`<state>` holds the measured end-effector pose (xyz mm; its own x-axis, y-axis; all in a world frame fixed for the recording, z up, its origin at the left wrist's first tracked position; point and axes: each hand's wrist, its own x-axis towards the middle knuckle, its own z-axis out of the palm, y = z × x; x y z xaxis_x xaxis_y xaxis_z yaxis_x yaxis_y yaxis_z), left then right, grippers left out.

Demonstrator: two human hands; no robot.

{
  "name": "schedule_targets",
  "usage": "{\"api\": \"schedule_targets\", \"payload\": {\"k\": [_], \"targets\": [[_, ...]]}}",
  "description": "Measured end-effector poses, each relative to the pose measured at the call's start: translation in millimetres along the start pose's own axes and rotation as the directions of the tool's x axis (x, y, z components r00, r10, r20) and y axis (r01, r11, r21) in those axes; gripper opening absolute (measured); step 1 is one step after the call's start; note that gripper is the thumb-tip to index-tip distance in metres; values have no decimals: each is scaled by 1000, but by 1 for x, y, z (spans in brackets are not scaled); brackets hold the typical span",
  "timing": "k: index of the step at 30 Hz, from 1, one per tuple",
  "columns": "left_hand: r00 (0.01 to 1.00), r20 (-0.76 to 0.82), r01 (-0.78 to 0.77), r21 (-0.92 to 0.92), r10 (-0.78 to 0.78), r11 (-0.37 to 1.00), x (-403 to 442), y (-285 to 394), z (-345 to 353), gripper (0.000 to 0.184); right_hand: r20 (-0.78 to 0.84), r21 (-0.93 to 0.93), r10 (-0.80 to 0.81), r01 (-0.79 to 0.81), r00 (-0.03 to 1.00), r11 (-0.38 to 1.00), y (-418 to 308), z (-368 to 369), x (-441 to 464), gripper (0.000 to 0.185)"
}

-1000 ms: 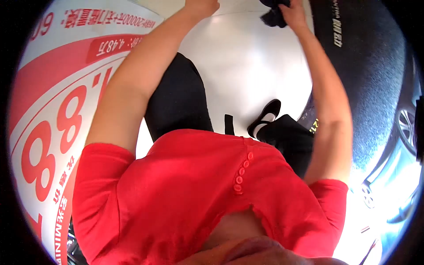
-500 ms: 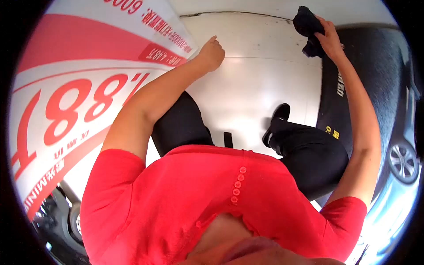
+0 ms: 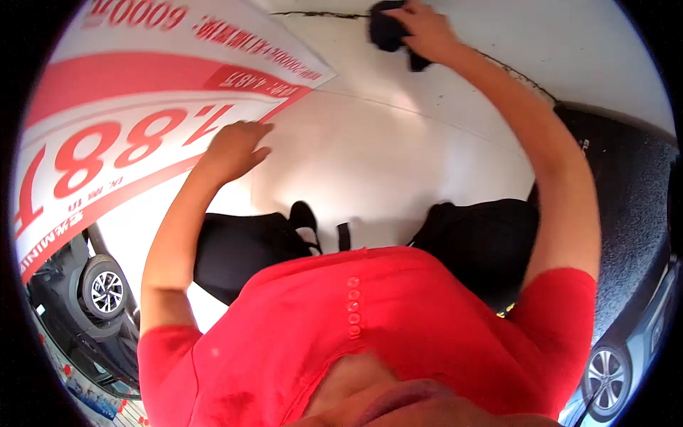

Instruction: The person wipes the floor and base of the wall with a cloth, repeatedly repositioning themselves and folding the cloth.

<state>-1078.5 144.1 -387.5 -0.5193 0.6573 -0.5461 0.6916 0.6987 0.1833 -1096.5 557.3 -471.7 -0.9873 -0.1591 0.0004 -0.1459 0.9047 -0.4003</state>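
A bunched black cloth (image 3: pixel 388 30) is in my right hand (image 3: pixel 429 32), at the top centre, over the pale floor near the dark line where it meets a white surface. My right fingers are wrapped on the cloth's right side, and part of it hangs below them. My left hand (image 3: pixel 240 148) is beside the right edge of a red and white printed board (image 3: pixel 142 78). Its thumb stands apart from the other fingers, and nothing shows in it. Whether it touches the board I cannot tell.
The pale floor (image 3: pixel 398 149) lies between my bent, black-clad knees. At the left edge stands a black car with a wheel (image 3: pixel 105 290). On the right are a dark printed panel (image 3: pixel 626 192) and a light blue car with a wheel (image 3: pixel 607 381). A white surface (image 3: pixel 555 43) spans the top right.
My right hand has moved left across the view with the cloth. My left hand has shifted down and left, to the board's edge. Both knees now appear bent outward, and more of the black car shows.
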Motion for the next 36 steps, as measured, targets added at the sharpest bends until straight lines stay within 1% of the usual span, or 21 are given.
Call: {"api": "schedule_targets", "payload": {"k": [2, 3, 5, 6, 7, 9, 10, 12, 13, 14, 16, 17, 20, 25, 28, 29, 31, 32, 34, 35, 36], "targets": [[991, -126, 44, -63, -52, 997, -15, 12, -17, 47, -73, -75, -45, 40, 996, 996, -14, 25, 26, 54], [979, -181, 75, -85, -90, 994, -22, 24, -28, 46, -78, -142, -14, 2, 997, 990, -19, 50, 38, 58], [967, -147, 190, -130, -209, 973, -34, 41, -41, 46, -49, -285, 53, -65, 997, 956, -31, 108, 58, 65], [960, -121, 225, -208, -253, 952, -38, 46, -45, 48, -17, -363, 90, -90, 996, 928, -33, 128, 65, 69], [958, -107, 242, -204, -267, 949, -42, 48, -44, 48, -12, -355, 92, -90, 996, 931, -37, 131, 61, 69], [958, -73, 258, -193, -276, 947, -47, 52, -42, 49, 240, -548, 142, 13, 960, 836, -46, 141, 40, 79], [940, -20, 328, -222, -341, 918, -49, 55, -42, 49, 249, -540, 149, 10, 957, 841, -39, 152, 35, 79], [889, 85, 456, -229, -449, 860, -49, 66, -45, 48, 201, -363, -45, 117, 979, 924, -16, 174, 35, 87], [896, 75, 443, -238, -439, 864, -53, 64, -41, 47, 131, -336, -124, 162, 984, 928, -2, 176, 36, 82], [901, 68, 431, -248, -428, 868, -59, 59, -33, 47, 137, -336, -122, 162, 983, 928, 8, 178, 41, 82], [884, 93, 465, -282, -459, 839, -67, 56, -21, 47, 224, -231, -80, 132, 971, 964, 25, 176, 48, 72], [864, 118, 501, -310, -490, 808, -70, 55, -16, 46, 183, -247, -92, 137, 979, 959, 32, 173, 44, 62], [843, 157, 537, -294, -514, 791, -77, 54, -4, 46, 102, -312, -90, 118, 991, 943, 69, 171, 27, 53], [880, 153, 473, -202, -450, 857, -69, 64, -11, 46, 56, -341, -44, 61, 997, 938, 145, 136, -41, 55], [935, 48, 351, 0, -350, 936, -56, 71, -28, 47, 59, -444, -1, 27, 998, 896, 187, 109, -99, 54], [940, 21, 341, 7, -341, 940, -51, 74, -35, 47, 44, -453, 11, 11, 999, 891, 198, 101, -116, 54], [954, -22, 299, 30, -298, 954, -41, 84, -52, 47, 82, -581, 177, -97, 981, 808, 212, 92, -150, 54], [959, -28, 282, 37, -281, 959, -34, 86, -54, 47, 71, -586, 192, -115, 979, 802, 219, 87, -162, 54], [976, -101, 191, -23, -192, 981, -23, 89, -56, 47, 158, -545, 485, -333, 860, 769, 222, 73, -182, 56], [982, -140, 124, -37, -128, 992, -17, 89, -51, 46, 147, -548, 495, -346, 856, 761, 222, 64, -194, 56], [983, -143, 110, -68, -119, 992, -8, 93, -49, 46, 143, -484, 582, -456, 801, 747, 216, 44, -205, 57]]}}
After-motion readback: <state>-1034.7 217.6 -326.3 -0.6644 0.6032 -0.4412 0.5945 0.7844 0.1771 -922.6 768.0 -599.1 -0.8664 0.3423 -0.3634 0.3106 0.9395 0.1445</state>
